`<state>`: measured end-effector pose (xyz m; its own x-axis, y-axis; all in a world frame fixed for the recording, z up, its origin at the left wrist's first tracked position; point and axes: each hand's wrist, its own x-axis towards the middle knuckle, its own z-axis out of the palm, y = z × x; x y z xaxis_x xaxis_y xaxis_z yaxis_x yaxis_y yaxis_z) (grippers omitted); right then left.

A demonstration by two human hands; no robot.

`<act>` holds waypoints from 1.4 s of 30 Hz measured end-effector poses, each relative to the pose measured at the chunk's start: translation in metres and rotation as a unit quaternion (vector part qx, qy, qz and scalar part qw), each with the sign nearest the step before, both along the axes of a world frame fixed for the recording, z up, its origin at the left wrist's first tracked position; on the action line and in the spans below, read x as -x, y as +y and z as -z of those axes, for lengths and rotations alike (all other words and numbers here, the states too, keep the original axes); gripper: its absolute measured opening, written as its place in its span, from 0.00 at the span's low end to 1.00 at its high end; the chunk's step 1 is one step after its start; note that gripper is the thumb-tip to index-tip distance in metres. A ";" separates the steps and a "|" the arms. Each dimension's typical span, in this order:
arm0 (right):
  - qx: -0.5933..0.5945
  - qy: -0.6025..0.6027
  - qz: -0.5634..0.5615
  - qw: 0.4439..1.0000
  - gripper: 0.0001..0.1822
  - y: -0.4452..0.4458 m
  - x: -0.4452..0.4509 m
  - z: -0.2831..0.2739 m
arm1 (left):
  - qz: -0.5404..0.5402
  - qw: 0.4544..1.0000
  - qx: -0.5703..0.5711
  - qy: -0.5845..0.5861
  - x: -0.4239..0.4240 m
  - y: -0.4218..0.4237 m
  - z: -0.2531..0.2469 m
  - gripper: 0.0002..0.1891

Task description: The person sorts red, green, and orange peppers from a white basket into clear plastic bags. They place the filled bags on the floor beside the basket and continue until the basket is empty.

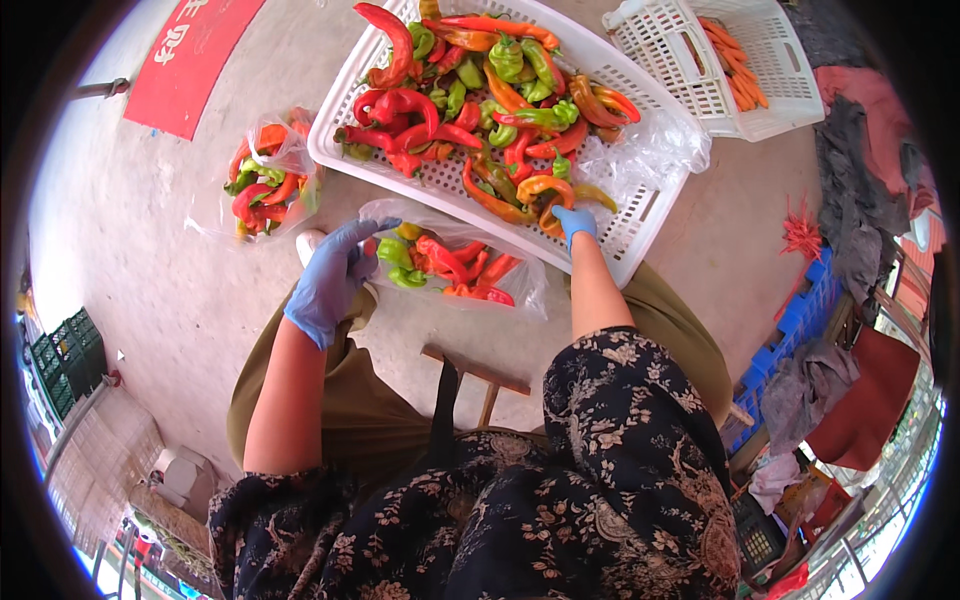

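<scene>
My left hand point(334, 277), in a blue glove, is at the left end of a clear plastic bag point(531, 289) with red and green peppers point(442, 259) inside; its fingers are raised at the bag's edge, and their hold on it is unclear. My right hand point(576, 223), gloved in blue too, reaches into a white perforated plastic crate point(480, 208) and touches a curved orange-red pepper point(551, 217) near the front right. Many red, orange and green peppers point(405, 112) lie in the crate, with crumpled clear plastic bags point(637, 150) at its right end.
Another clear bag of peppers point(262, 184) lies on the concrete floor at the left. Beyond the crate's right end stands a white plastic basket point(787, 82) of carrots point(735, 64). A blue plastic crate point(787, 337) is at the right, and a wooden stool part point(480, 371) shows between my legs.
</scene>
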<state>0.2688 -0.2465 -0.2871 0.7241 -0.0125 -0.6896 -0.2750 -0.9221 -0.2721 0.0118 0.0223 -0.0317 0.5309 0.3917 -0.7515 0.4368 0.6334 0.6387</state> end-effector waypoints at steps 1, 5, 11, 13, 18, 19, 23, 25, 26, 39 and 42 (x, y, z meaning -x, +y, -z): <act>0.027 -0.010 0.023 0.999 0.39 0.007 0.002 0.005 | -0.010 1.000 0.022 0.007 0.000 0.001 -0.001 0.13; 0.178 -0.091 -0.009 0.980 0.53 0.062 0.015 -0.023 | -0.047 0.993 0.109 0.008 0.000 0.005 -0.005 0.14; 0.000 -0.077 -0.124 0.989 0.47 0.053 -0.005 -0.029 | -0.026 0.994 0.073 0.078 -0.005 0.008 -0.013 0.14; -0.025 -0.047 -0.167 0.985 0.45 0.054 -0.013 -0.028 | -0.020 0.994 0.074 0.082 -0.003 0.006 -0.014 0.14; 0.043 -0.066 -0.267 0.960 0.43 0.081 -0.019 -0.034 | -0.025 0.994 0.081 0.068 0.000 0.007 -0.010 0.16; 0.038 -0.079 -0.286 0.954 0.42 0.083 -0.019 -0.032 | -0.037 0.994 0.078 0.066 -0.002 0.007 -0.010 0.17; 0.034 -0.202 -0.285 0.936 0.37 0.068 0.002 -0.023 | -0.023 0.994 0.076 0.077 -0.011 0.009 -0.015 0.14; 0.044 -0.212 -0.293 0.931 0.37 0.085 0.016 -0.039 | -0.007 0.993 0.091 0.074 -0.004 0.009 -0.011 0.14; 0.055 -0.199 -0.297 0.932 0.38 0.097 0.022 -0.048 | -0.014 0.993 0.089 0.078 -0.002 0.008 -0.010 0.14; 0.174 -0.093 -0.416 0.888 0.24 0.104 -0.016 -0.041 | 0.028 0.998 0.054 0.031 0.000 0.009 -0.009 0.14; 0.117 -0.108 -0.355 0.921 0.30 0.069 -0.009 -0.062 | 0.013 0.998 0.055 0.041 0.005 0.008 -0.008 0.14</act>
